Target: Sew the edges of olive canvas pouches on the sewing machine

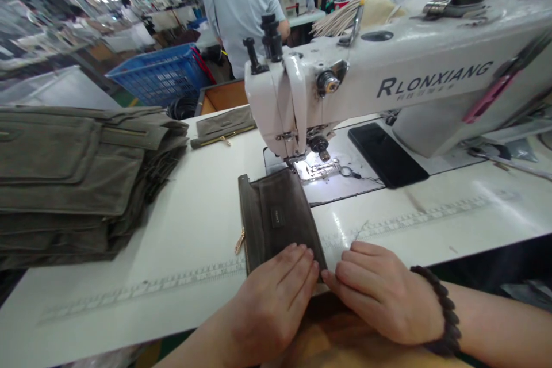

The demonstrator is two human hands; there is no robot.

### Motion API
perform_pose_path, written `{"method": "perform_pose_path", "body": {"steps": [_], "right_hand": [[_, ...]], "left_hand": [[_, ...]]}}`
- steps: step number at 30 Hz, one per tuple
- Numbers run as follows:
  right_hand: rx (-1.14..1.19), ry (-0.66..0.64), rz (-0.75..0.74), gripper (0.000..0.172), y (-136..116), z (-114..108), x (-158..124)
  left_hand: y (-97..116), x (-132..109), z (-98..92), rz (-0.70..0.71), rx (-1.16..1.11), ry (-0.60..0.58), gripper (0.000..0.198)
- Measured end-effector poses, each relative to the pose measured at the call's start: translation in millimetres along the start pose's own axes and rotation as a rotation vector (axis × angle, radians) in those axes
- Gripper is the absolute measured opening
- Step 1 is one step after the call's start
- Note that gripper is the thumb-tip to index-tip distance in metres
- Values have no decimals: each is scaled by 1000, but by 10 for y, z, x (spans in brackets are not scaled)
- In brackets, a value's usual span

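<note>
A dark olive-brown fabric zip pouch piece (pixel 291 215) lies under the needle area of the white sewing machine (pixel 276 109). It has a small dark label on its inner face and a zipper with a gold pull (pixel 240 241) along its left side. My left hand (pixel 276 290) rests on the near part of the piece, fingers laid flat and close together, thumb hidden. At the near right corner, my right hand (pixel 375 287) has its fingers curled and pinches the edge of the fabric. A dark beaded bracelet circles my right wrist.
Left on the table stands a tall stack of olive fabric pieces (pixel 64 178). Another zipped piece (pixel 224 125) lies behind the machine head. A black phone (pixel 387 155) rests on the machine bed. A blue crate (pixel 161 75) and a person in a light shirt (pixel 239 6) are beyond.
</note>
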State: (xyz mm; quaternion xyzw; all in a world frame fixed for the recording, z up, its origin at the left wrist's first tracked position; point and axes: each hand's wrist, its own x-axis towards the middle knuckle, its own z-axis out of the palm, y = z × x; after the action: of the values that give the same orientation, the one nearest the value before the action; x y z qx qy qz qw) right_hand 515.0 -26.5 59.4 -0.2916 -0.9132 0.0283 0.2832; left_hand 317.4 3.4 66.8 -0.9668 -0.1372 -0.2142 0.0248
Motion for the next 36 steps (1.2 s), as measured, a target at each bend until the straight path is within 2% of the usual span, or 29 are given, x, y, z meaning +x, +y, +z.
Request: {"method": "perform_pose_path", "body": {"steps": [4,7,21,26,36], "right_hand": [[-9,-128,75,27,36,60,6],[-43,-182,78,28,95,81,36],[-117,-380,-168,19,464,75,385],[-128,-338,-157,25,567,120,389],[-168,-191,-74,31,742,195,408]], "left_hand": [[-20,15,93,7,37,-51,32],[-70,13,157,7,64,-72,33],[-382,61,267,24,110,-77,32],[-510,94,313,33,105,-20,32],[-749,158,328,40,91,-27,32]]}}
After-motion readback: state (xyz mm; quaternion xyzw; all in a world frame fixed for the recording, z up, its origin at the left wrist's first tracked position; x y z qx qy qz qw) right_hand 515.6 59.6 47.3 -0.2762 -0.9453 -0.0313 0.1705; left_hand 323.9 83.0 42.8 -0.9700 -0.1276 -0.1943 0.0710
